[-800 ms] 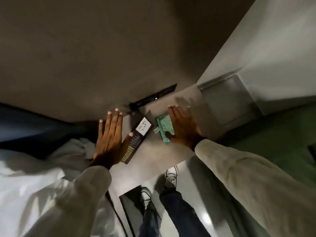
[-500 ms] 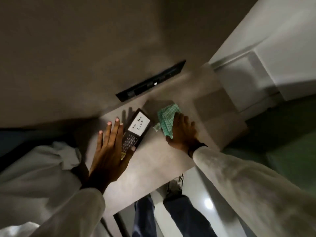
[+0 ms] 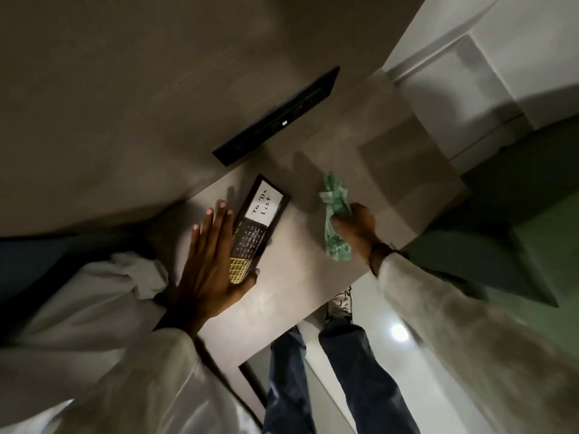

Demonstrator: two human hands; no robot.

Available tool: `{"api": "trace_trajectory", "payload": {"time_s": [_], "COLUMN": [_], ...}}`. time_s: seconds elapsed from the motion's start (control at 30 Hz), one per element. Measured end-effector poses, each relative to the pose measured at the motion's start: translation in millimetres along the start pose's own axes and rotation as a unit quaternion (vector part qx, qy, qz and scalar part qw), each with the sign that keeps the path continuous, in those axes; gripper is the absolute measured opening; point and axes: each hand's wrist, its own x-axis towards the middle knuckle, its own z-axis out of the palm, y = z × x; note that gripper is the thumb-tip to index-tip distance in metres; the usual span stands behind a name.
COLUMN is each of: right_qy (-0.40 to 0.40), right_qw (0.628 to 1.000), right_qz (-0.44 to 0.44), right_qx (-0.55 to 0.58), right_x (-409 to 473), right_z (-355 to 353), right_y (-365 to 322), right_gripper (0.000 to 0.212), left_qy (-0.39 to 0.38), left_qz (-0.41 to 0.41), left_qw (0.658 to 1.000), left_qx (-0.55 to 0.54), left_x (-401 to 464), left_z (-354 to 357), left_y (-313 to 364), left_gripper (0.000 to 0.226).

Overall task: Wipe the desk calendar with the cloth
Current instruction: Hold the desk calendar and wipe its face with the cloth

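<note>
The desk calendar (image 3: 255, 228) lies flat on the pale desk (image 3: 297, 277). It is a dark, narrow board with a white "To Do List" label at its far end and a yellow grid at its near end. My left hand (image 3: 210, 267) rests flat along its left side, fingers spread, thumb hooked around the near end. The green checked cloth (image 3: 335, 217) is bunched up in my right hand (image 3: 355, 228), lifted just right of the calendar and apart from it.
A black slot-like panel (image 3: 279, 117) sits in the wall behind the desk. White cabinets (image 3: 488, 89) stand at the right. The desk's front edge is close, with my legs and shoes (image 3: 340, 303) on the glossy floor below.
My right hand has gathered the flat cloth into a bunch and raised it off the desk. My left hand has slid closer onto the calendar's near end. The view has shifted.
</note>
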Motion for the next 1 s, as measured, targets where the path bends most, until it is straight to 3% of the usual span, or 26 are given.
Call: {"api": "trace_trajectory", "payload": {"time_s": [0.1, 0.23, 0.5, 1.0], "right_qy": [-0.072, -0.164, -0.076, -0.062], "right_qw": [0.970, 0.947, 0.968, 0.981], "right_qz": [0.106, 0.076, 0.050, 0.002], "right_qx": [0.207, 0.264, 0.234, 0.182], "right_x": [-37, -79, -94, -89], "right_z": [20, 61, 118, 118], "right_y": [12, 5, -14, -21], "right_gripper": [0.033, 0.032, 0.039, 0.025], "left_qy": [-0.024, -0.006, 0.020, 0.013], "left_qz": [0.009, 0.030, 0.065, 0.084], "left_qw": [1.000, 1.000, 0.997, 0.996], "left_qx": [0.002, -0.001, 0.024, 0.014], "left_x": [-3, -5, 3, 6], "left_z": [7, 12, 17, 21], "left_y": [-13, -17, -17, -20], "left_gripper": [0.134, 0.141, 0.137, 0.141]}}
